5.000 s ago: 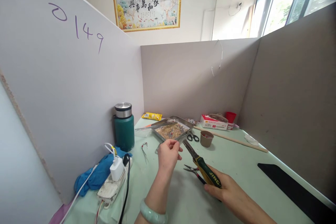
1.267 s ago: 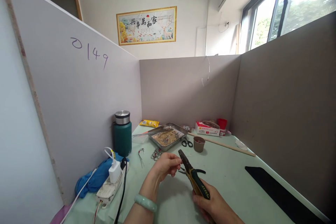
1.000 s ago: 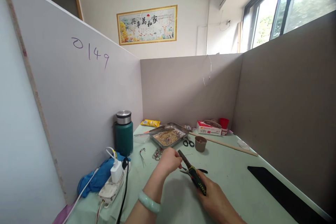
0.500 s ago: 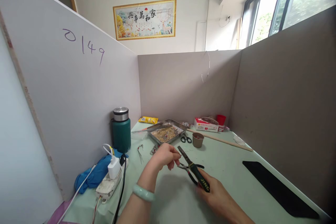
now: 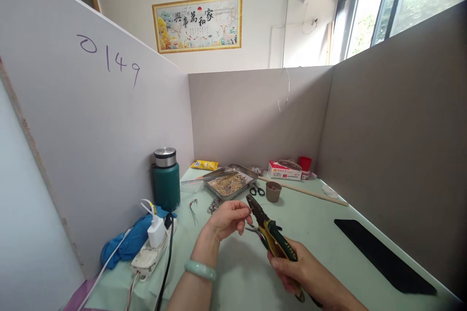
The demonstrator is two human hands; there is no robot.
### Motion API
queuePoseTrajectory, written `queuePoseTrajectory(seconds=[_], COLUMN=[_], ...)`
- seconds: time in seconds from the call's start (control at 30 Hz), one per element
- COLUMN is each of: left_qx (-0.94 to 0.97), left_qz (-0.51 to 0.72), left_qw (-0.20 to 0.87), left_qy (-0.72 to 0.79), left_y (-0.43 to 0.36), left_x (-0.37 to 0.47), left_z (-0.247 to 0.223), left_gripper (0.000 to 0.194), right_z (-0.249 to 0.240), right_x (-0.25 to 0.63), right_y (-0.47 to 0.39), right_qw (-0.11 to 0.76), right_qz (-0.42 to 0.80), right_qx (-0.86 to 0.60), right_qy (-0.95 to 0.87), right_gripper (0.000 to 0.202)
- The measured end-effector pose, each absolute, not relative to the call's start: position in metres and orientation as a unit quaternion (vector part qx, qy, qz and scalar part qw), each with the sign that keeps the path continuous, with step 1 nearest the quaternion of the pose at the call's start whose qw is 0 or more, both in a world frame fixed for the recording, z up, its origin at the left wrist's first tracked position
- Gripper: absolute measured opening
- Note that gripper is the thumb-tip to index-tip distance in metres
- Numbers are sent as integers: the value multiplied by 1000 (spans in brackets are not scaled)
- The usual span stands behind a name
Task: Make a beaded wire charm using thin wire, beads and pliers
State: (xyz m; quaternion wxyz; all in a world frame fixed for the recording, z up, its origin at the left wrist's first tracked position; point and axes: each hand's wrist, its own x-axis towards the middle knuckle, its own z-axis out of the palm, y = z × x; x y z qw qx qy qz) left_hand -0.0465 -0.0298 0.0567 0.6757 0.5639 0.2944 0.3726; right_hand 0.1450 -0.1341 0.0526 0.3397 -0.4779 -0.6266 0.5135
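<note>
I saw the right hand (image 5: 304, 265) gripping the green-and-yellow pliers (image 5: 279, 238) over the table (image 5: 314, 218), their tip just beside the left hand (image 5: 229, 218). Whether that hand pinched anything, I couldn't tell.

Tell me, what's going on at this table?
A person is using big pliers, held in the right hand. The left hand is pinched close to their tips; anything in it is too small to make out. Smaller pliers, partly hidden behind, lie on the pale green table. Farther back sits a metal tray with tiny golden bits.
</note>
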Motion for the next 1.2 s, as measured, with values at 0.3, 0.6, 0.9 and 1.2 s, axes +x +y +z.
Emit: queuePoseTrajectory(seconds=[0.3, 0.6, 0.9, 1.2], left_qx=[607, 552, 609, 584], left_qz=[337, 360, 358, 350], left_qw=[506, 687, 503, 637], left_qy=[512, 308, 498, 363], left_y=[-29, -27, -25, -29], left_x=[-21, -46, -31, -43], left_z=[66, 53, 70, 65], left_gripper=[12, 30, 18, 26], right_z=[30, 49, 45, 53], right_x=[138, 144, 140, 144], right_y=[-112, -130, -112, -124], right_qw=[317, 326, 304, 306], right_qz=[257, 508, 278, 379], right_qx=[-616, -499, -587, -535], right_qy=[-674, -622, -697, -691], right_gripper=[49, 19, 49, 23])
